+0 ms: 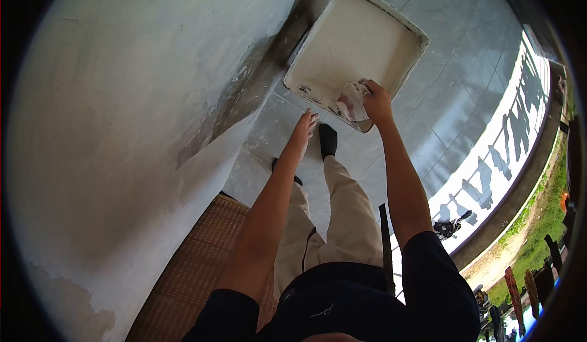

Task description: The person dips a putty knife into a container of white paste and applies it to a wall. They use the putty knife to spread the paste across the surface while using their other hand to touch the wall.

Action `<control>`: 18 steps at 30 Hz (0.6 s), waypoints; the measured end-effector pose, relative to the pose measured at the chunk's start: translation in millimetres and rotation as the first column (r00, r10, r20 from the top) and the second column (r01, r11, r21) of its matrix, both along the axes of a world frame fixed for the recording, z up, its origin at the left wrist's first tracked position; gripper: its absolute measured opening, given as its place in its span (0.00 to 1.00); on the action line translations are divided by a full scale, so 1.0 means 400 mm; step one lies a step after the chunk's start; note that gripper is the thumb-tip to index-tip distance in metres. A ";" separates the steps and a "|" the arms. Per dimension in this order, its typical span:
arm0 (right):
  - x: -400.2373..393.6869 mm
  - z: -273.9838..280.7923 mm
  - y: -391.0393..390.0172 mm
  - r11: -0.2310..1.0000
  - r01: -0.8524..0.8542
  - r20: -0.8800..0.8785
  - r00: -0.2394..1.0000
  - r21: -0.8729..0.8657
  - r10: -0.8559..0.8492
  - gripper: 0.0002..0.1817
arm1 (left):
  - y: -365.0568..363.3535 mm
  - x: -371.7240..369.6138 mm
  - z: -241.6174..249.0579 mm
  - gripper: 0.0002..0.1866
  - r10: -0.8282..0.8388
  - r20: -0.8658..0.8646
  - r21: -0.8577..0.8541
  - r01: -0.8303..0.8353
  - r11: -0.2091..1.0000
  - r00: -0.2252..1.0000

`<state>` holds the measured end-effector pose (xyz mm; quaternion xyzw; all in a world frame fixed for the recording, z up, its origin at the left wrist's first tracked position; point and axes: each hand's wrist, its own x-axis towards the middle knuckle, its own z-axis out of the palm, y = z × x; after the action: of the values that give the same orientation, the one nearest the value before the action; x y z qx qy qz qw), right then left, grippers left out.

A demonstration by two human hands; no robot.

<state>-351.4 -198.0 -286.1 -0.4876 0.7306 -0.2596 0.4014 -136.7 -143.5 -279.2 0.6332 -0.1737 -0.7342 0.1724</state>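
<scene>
A large square tray (389, 11) holds a cream-coloured paint-like liquid and sits on the floor, its rim crusted with residue. Over the tray's near corner, my right hand (377, 102) grips a pinkish object (352, 102) smeared with white. Its exact kind cannot be made out. My left hand (305, 128) hangs free just outside the near edge of the tray, fingers stretched out and nothing in them. Some pale smears show on its fingertips.
A wall (140, 97) with patchy pale coating runs along the left. Grey floor tiles (458, 79) lie around the tray, and my feet stand close to it. A brown woven mat (189, 268) is at lower left. Sunlit floor and a ledge (520, 201) border the right, with grass beyond.
</scene>
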 end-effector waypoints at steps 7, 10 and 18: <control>-0.017 -0.011 0.008 0.980 -0.162 -0.189 0.972 -0.117 0.138 0.20 | 0.001 -0.019 0.003 0.44 -0.013 -0.022 -0.014 0.012 1.000 1.000; 0.010 -0.018 0.012 0.978 -0.182 -0.186 0.969 -0.101 0.161 0.20 | 0.001 -0.028 0.016 0.43 -0.015 -0.024 -0.015 0.014 1.000 1.000; 0.008 -0.026 -0.001 0.983 -0.182 -0.152 0.973 -0.028 0.175 0.21 | 0.016 -0.015 0.005 0.43 0.001 -0.027 -0.008 -0.002 1.000 1.000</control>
<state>-348.1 -198.4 -296.3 -0.5775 0.7061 -0.2006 0.3574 -142.8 -136.9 -277.4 0.6226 -0.1739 -0.7419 0.1780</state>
